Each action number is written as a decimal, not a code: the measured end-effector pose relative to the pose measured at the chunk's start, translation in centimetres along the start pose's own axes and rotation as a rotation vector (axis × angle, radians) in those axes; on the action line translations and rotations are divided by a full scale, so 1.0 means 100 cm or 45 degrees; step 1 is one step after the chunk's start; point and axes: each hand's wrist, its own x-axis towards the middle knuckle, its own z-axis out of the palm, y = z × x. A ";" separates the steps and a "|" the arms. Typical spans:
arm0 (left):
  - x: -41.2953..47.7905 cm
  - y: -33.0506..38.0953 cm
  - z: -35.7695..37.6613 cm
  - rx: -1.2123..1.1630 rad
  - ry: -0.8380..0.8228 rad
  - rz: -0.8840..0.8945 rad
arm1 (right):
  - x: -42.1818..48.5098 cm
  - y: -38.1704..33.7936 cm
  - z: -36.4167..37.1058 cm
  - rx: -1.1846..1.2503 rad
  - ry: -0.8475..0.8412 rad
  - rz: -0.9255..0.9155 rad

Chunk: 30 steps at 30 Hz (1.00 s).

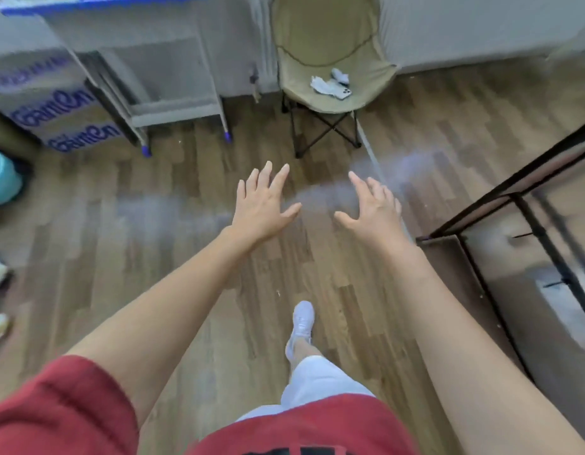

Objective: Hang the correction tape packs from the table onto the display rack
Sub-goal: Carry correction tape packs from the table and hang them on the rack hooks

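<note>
Both empty: left hand (261,206), right hand (373,210) | fingers (267,174) splayed | floor (172,257) probably wood-grain laminate

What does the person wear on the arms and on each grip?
A short red sleeve covers the left upper arm; both forearms are uncovered. The left grip and right grip show no glove, ring or watch. The nails are rather long.

- The wood-plank floor (153,257) carries everything in view.
- A folding chair (366,96) stands on it at the far wall; on its seat lie a phone (342,93) and a crumpled white cloth (320,84), touching each other.
- A white rack (172,110) with blue feet stands to the left, with printed boxes (54,119) and a teal bin (2,178) beyond it.
- A black-framed table (516,196) stands at the right.
- A white shoe (302,323) is planted on the planks.
</note>
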 end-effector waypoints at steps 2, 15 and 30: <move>0.014 -0.035 -0.011 -0.014 0.026 -0.105 | 0.032 -0.033 0.008 -0.030 -0.048 -0.088; 0.149 -0.206 -0.100 -0.059 0.252 -0.577 | 0.247 -0.229 0.024 -0.094 -0.155 -0.521; 0.347 -0.406 -0.202 -0.171 0.458 -0.660 | 0.468 -0.431 0.042 -0.003 -0.098 -0.604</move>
